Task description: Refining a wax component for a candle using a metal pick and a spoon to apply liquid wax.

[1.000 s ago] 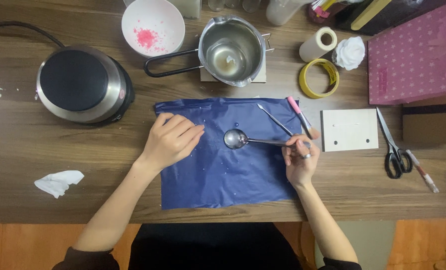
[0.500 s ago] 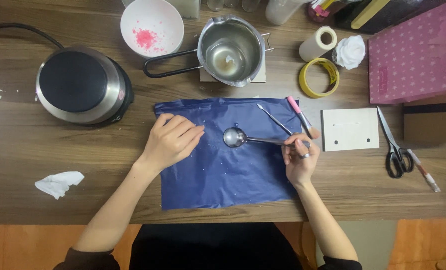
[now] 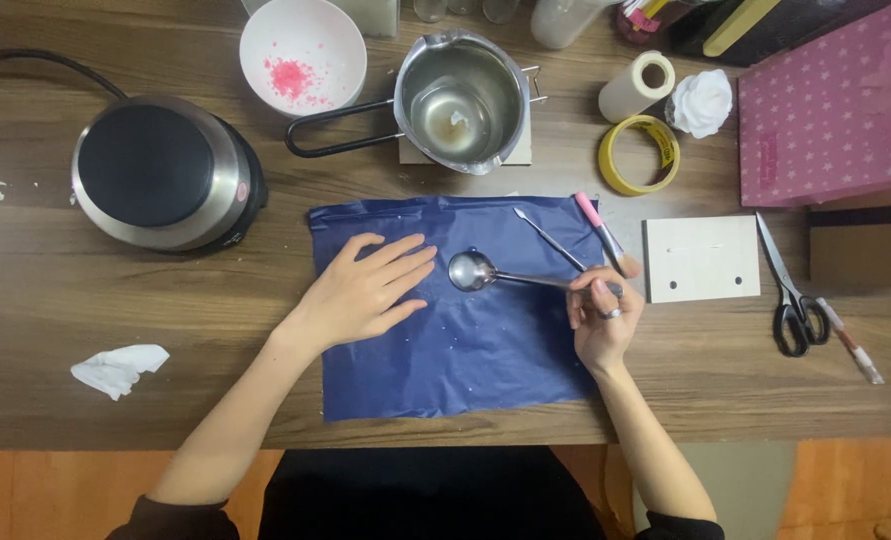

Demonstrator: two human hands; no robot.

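Item: metal spoon (image 3: 485, 272), bowl resting mid-way on the blue sheet (image 3: 465, 345), handle pinched in the right hand (image 3: 601, 322); left hand (image 3: 365, 292) flat, fingers spread, pressing that sheet; step judged: steadying spoon; next calls for level lift

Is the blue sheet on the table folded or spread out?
Spread flat: the blue sheet lies open on the table, left hand resting on it.
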